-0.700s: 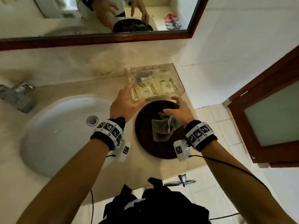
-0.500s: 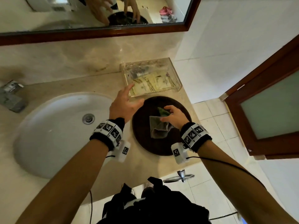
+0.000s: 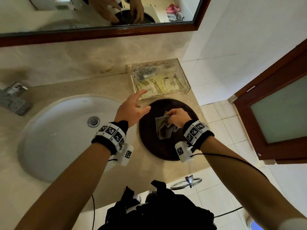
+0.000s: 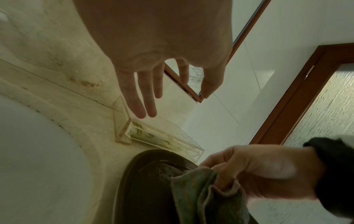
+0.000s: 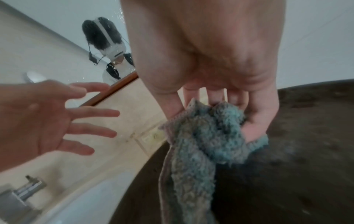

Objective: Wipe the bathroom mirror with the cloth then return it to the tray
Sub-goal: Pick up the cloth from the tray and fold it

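Your right hand [image 3: 178, 117] pinching the bunched cloth [image 3: 163, 130] over the dark round tray [image 3: 149, 140] at frame centre, your left hand [image 3: 132, 110] hovering beside it, fingers spread, mirror [image 3: 99, 14] along the top edge

The cloth [image 3: 164, 128] is a fuzzy grey-blue terry rag, bunched at its upper end where the right hand [image 3: 178, 117] is pinching it between fingers and thumb, the rest hanging down in loose folds over the tray [image 3: 167, 151]; whether its lower edge is touching the tray cannot be told. The tray is a round, dark brown dish with a low rim, lying flat on the counter in front of the mirror [image 3: 99, 12]. The mirror is a wide wall glass in a reddish-brown wooden frame, hanging above and behind the tray, and it is reflecting the tray and both hands.
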A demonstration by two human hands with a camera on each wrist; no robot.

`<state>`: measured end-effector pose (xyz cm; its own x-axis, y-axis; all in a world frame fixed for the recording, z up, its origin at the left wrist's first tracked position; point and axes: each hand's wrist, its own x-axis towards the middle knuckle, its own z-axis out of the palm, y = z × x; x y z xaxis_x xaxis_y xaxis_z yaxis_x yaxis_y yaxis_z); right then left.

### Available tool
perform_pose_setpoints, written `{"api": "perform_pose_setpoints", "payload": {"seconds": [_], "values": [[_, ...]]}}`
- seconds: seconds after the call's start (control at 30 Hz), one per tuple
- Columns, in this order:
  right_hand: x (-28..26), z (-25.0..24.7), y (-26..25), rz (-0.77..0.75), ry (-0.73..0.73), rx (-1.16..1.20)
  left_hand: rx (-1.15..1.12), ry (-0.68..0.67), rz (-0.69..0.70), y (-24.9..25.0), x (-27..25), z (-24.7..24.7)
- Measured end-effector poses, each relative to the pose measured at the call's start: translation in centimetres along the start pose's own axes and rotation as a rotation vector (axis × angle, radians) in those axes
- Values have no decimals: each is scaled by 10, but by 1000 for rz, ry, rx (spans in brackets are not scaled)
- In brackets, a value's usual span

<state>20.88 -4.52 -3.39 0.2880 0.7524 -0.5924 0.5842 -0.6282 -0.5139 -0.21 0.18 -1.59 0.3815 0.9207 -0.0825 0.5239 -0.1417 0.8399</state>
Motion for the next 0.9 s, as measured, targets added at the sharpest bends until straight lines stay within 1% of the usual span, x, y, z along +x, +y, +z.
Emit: {"api": "perform_pose_setpoints", "payload": {"seconds": [0.1,0.2,0.27,0.33,0.43,0.53,0.67,0.73,0.9], "values": [[-2,-6,-21,-46,-9,184,-30,-34,3,4,4,-7],[-8,-16,-46,-78,-26,446,-60,-5,-8,8,10,-12],[-12,-23,-61,-87,-69,614,-66,1,-11,13,13,-18],[-15,-29,-73,-102,-124,728,-82,-7,-5,17,15,-22],[-21,-38,-90,-150,-209,797,-126,4,29,25,16,-33],[-28,-44,-105,-199,-271,842,-156,20,26,33,15,-43],[-35,-45,-120,-272,-259,848,-177,96,39,41,16,-53],[-40,-46,-128,-306,-259,843,-185,145,22,44,17,-59],[-51,-47,-145,-349,-240,819,-225,206,47,58,15,-80]]}}
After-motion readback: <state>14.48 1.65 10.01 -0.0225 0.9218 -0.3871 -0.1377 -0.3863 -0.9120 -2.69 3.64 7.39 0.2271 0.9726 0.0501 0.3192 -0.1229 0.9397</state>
